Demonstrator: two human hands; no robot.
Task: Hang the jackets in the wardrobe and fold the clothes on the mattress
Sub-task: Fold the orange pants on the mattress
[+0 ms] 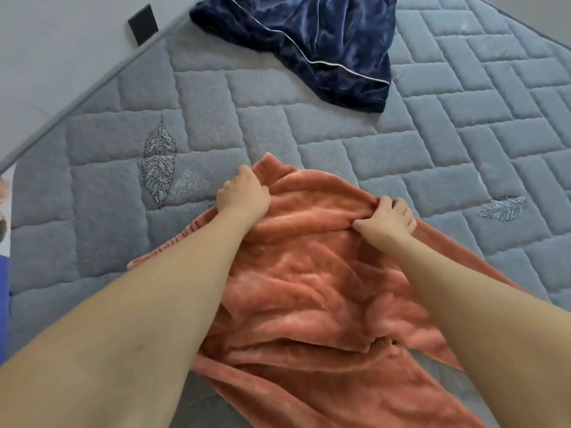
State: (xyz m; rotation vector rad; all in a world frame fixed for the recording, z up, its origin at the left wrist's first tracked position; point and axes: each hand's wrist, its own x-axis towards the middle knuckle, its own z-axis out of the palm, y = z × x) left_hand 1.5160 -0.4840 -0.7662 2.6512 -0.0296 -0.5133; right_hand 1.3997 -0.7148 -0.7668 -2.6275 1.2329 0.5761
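Head view: both hands' fingers [398, 208] grip the orange garment's [309, 288] far edge.

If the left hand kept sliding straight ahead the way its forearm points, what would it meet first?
The left hand grips the orange fleece garment near its far edge. Just beyond lies bare quilted mattress; farther along that line, probably the navy velvet garment, though depth is unclear.

orange garment [309, 288]: plush fleece cloth, matt
navy garment [309, 41]: shiny velvet, white piping
mattress [278, 131]: quilted grey fabric, matt
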